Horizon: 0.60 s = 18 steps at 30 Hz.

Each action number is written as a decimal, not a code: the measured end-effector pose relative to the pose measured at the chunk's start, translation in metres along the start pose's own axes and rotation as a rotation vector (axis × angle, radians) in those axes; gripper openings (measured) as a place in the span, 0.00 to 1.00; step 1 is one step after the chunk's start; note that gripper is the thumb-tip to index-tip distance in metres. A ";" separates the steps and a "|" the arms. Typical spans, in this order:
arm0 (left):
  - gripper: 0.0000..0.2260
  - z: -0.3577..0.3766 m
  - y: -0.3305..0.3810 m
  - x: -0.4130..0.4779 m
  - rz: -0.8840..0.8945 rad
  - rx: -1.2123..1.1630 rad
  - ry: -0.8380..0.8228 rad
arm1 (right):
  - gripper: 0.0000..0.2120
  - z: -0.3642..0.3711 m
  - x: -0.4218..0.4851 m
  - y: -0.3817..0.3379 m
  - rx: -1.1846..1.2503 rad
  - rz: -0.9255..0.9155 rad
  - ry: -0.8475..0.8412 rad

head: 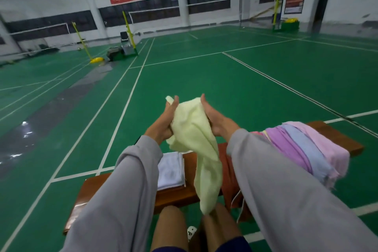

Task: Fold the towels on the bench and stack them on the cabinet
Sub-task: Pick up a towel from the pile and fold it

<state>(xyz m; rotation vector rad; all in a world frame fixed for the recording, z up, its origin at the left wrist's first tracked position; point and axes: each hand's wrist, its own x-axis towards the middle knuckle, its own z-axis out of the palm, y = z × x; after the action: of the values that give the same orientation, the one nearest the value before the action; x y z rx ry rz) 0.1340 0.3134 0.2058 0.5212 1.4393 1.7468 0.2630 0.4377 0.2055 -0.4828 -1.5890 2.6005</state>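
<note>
L hand (163, 122), R hand (215, 118), gripping towel (193, 131) between

I hold my left hand (163, 121) and right hand (214, 118) raised, palms facing, both gripping the towel (192, 129) between them.

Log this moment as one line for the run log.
left hand, right hand: gripping yellow towel | bench: folded white towel, loose towel pile
</note>
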 end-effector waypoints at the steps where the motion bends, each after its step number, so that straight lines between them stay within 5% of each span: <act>1: 0.32 -0.006 -0.001 0.000 0.030 -0.011 -0.012 | 0.44 0.000 0.002 -0.008 0.005 -0.009 0.001; 4: 0.17 -0.010 0.003 -0.005 0.091 -0.038 0.006 | 0.37 -0.011 0.015 -0.004 -0.090 0.054 0.080; 8: 0.10 -0.023 0.018 0.006 0.266 -0.089 0.172 | 0.16 -0.016 0.018 0.006 -0.203 0.038 0.110; 12: 0.30 -0.025 0.026 -0.001 0.265 -0.227 0.083 | 0.27 -0.009 0.014 -0.036 0.334 -0.258 0.087; 15: 0.23 -0.021 -0.009 -0.010 0.042 -0.006 0.036 | 0.32 -0.013 0.014 -0.017 -0.112 -0.003 0.095; 18: 0.14 -0.017 -0.015 -0.009 0.063 0.046 0.092 | 0.12 -0.020 0.013 -0.010 -0.200 0.025 0.056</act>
<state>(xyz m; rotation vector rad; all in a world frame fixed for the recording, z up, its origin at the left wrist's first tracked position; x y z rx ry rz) 0.1318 0.2968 0.1887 0.5215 1.5453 1.8112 0.2558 0.4626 0.2030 -0.5857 -1.8447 2.4333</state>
